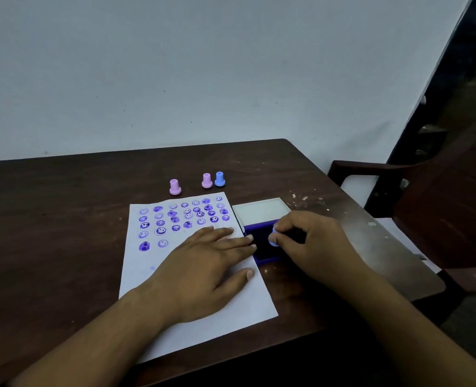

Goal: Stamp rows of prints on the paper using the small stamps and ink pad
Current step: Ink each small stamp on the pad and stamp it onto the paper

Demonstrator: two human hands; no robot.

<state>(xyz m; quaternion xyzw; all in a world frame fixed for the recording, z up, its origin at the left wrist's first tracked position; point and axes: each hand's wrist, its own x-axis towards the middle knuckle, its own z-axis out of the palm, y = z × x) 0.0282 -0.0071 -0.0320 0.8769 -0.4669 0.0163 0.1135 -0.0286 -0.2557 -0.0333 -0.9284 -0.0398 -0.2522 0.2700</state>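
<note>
A white sheet of paper [158,263] lies on the dark table, with several rows of purple smiley prints across its upper half. My left hand [203,272] rests flat on the paper, fingers spread. To the right sits an open purple ink pad [262,244] with its white lid [260,212] folded back. My right hand [312,244] pinches a small light-blue stamp [273,238] over the pad; whether it touches the ink I cannot tell. Two pink stamps [175,187] [206,181] and a blue stamp [219,179] stand upright beyond the paper.
The dark brown wooden table [63,219] has pale paint flecks near its right edge. A brown chair [440,208] stands close on the right. A plain white wall rises behind the table.
</note>
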